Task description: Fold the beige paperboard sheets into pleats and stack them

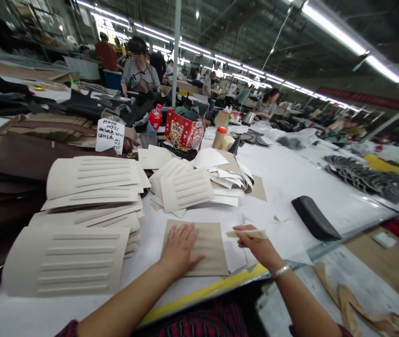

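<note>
WHITE WORKTABLE (283, 173), TAN SHEET (211, 248) AT THE NEAR EDGE

Pale ribbed panels (80, 257) stand piled left of the tan sheet, which lies flat near the table's yellow-marked edge. A black curved case (315, 217) rests farther right. The left hand (181, 248), open and grasping nothing, presses its palm on the sheet; the right hand (255, 245), fingers closed, grips a slim pale tool (259, 233) just beside it.

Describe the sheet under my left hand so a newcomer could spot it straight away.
On the big white table, find the yellow strip along the near edge. Just beyond it, your left hand presses a squarish tan sheet. It's darker than the cream ribbed panels stacked to its left.
</note>
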### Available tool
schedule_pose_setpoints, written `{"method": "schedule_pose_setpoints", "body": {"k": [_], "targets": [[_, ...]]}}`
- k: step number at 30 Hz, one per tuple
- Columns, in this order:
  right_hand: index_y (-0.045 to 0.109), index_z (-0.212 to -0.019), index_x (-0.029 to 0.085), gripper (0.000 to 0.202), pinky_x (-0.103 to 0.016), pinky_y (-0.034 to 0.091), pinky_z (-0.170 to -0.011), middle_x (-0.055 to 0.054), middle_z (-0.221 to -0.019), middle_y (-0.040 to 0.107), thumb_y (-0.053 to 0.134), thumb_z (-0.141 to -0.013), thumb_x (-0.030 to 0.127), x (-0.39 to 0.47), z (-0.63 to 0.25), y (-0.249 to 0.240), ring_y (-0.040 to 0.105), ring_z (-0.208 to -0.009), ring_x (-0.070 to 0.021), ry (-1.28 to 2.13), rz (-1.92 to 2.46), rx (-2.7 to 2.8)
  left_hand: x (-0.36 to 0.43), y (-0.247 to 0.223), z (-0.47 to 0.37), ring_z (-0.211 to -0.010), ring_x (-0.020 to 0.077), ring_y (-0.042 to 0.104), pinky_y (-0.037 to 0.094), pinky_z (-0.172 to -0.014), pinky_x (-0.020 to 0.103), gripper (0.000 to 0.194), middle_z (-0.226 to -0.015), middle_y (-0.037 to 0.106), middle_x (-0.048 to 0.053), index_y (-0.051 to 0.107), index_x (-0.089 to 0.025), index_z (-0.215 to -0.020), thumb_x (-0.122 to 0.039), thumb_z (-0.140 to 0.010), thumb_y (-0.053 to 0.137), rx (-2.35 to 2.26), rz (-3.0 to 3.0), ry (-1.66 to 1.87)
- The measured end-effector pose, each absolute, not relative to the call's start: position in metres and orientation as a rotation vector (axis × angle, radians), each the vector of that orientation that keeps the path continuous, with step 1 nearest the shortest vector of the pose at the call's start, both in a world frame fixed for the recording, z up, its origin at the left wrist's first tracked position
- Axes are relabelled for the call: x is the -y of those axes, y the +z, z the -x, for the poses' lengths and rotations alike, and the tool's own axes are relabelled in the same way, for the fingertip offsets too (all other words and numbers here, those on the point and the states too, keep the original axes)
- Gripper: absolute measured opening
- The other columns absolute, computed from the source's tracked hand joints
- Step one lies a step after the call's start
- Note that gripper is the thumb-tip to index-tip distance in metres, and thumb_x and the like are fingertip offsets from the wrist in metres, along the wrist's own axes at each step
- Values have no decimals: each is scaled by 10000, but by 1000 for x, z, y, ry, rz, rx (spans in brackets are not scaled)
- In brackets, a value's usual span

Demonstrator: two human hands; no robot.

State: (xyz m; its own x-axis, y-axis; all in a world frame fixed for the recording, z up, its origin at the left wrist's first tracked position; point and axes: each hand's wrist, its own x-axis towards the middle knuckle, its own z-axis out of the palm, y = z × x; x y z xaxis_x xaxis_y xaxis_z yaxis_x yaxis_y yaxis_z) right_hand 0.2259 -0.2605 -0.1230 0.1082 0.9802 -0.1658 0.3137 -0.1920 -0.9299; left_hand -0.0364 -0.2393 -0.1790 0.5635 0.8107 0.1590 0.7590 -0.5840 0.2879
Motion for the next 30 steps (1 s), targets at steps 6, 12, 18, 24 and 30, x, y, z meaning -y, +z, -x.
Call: {"method": "schedule_pose_setpoints", "body": {"k": [6,12,18,24,30], "targets": [[650,-869,151,260,-251,486,-576,-32,-769,625,593,-723,358,197,-213,-131,582,-594,-115,1134,1472,1716,245,-204,34,-1279,270,268,214,-1040,473,612,-1389,343,46,356,-234,-1303,-550,-788,452,-968,-2702,214],[632,-830,169,177,-215,447,-560,8,-664,637,577,-734,306,151,-159,-134,578,-564,-105,1274,1314,2062,244,-200,42,-1280,259,269,202,-1046,478,588,-1382,354,46,344,-232,-1311,-548,-819,400,-922,-2688,205],[658,-779,171,103,-216,429,-629,-4,-691,642,592,-727,231,132,-138,-129,583,-652,-114,1064,1083,2409,241,-204,39,-1266,261,296,217,-1039,493,607,-1368,377,51,355,-234,-1304,-585,-808,379,-913,-2647,226],[661,-799,167,139,-235,450,-617,-28,-741,646,593,-734,269,158,-219,-119,589,-647,-126,1020,1385,2338,237,-202,50,-1269,230,300,242,-1044,442,598,-1385,348,63,335,-223,-1311,-536,-811,430,-921,-2611,257],[640,-885,178,206,-231,452,-649,-37,-797,630,513,-812,322,189,-198,-108,585,-699,-120,962,1319,2240,225,-206,74,-1283,280,258,135,-1057,494,863,-1396,303,138,266,-150,-1345,-652,-683,500,-1320,-2554,305]]}}
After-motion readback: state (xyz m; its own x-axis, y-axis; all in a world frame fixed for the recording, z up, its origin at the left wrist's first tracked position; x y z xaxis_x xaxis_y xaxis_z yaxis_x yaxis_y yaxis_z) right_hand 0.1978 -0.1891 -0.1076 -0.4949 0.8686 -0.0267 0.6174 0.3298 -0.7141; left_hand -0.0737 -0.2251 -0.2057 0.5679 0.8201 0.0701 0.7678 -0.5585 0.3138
